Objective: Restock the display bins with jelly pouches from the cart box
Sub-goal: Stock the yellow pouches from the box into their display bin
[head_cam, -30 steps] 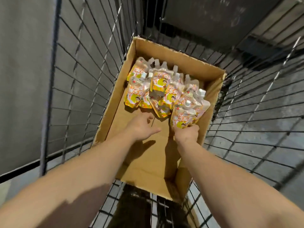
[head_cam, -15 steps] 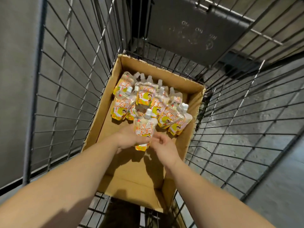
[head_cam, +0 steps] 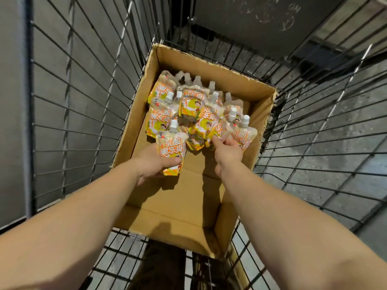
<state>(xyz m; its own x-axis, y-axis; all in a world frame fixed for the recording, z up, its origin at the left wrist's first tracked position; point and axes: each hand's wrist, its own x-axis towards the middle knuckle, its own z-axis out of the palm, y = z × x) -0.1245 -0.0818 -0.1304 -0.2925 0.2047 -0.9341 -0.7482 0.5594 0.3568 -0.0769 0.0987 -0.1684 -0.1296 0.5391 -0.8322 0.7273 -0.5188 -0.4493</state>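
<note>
A person leans over a wire cart (head_cam: 88,114) to gather jelly pouches from an open cardboard box (head_cam: 211,65) at the centre of the frame; the display bins are not in view. The left hand (head_cam: 155,164), just left of centre, holds one upright pouch (head_cam: 172,147) by its lower half, thumb curled across the front, white cap pointing to the top of the frame; the pouch is raised clear of the pile. The right hand (head_cam: 227,150), just right of centre, reaches into the near edge of the remaining pouches (head_cam: 194,105), which lie heaped in the upper half of the box, caps toward the far wall; its fingers curl among the two nearest pouches at the pile's right side, though whether they have closed on one cannot be told, since the fingertips are hidden behind the packs.

The step in hand looks like picking a second pouch, with most of the stock not yet moved; doing it well probably means taking the rightmost pouch (head_cam: 244,136) by its body rather than its spout, lifting it straight up so that its neighbours do not slide; the soft packs would likely sag, so a firm grip low on the body should serve; the left hand's pouch is best kept level and away from the box wall while the right hand works.
</note>
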